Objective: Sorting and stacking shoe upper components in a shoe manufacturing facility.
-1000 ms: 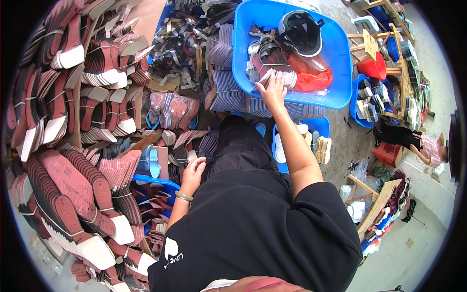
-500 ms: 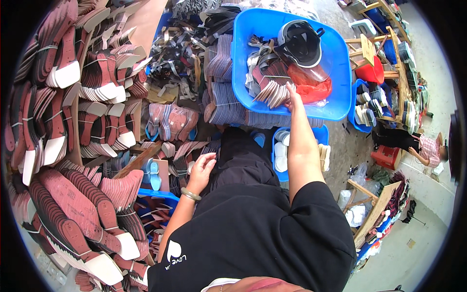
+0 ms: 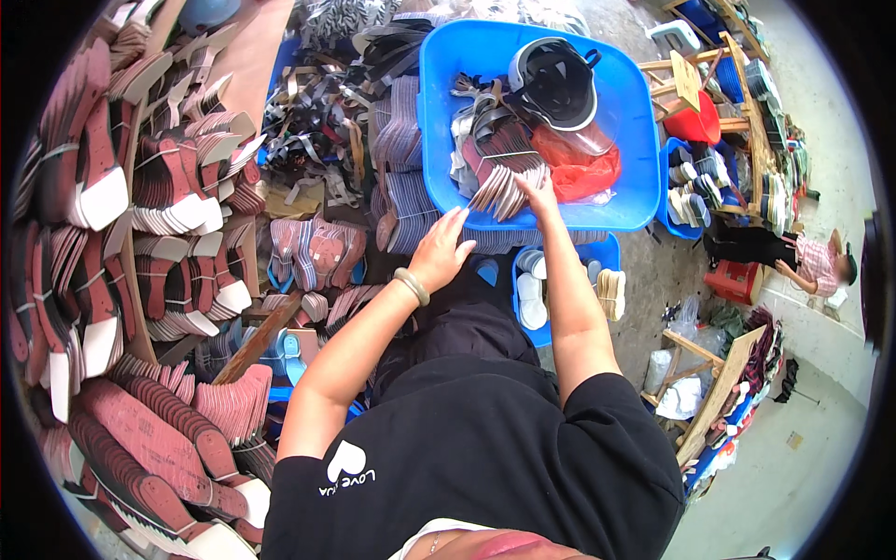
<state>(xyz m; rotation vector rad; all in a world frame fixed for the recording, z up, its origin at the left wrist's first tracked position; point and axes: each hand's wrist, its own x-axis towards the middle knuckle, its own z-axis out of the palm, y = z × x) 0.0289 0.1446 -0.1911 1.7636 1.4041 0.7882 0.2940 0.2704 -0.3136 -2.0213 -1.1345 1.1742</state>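
Note:
A big blue plastic tub [image 3: 639, 201] stands in front of me on stacks of striped soles. Inside it lies a bundle of reddish insoles [image 3: 509, 190], their pale ends fanned toward me. My right hand [image 3: 539, 198] reaches over the near rim, its fingers closed at the right edge of those ends; the fingertips are partly hidden. My left hand [image 3: 442, 250], with a bangle at the wrist, is by the tub's near left corner. Its fingers are stretched and apart, holding nothing. Beside the bundle are a black-and-white helmet [image 3: 554, 86], a red plastic bag [image 3: 577, 168] and dark straps [image 3: 485, 107].
Shelves of tied insole bundles [image 3: 177, 201] fill the left. A heap of loose straps [image 3: 313, 121] lies beyond them. A smaller blue bin [image 3: 532, 334] holds pale soles below my right forearm. At right are wooden racks [image 3: 744, 112], a red bucket [image 3: 695, 119] and another person [image 3: 814, 261].
My left hand has risen from beside my lap to the tub's near left corner. My right hand stays at the insole bundle, whose pale ends look more spread. The view has shifted slightly.

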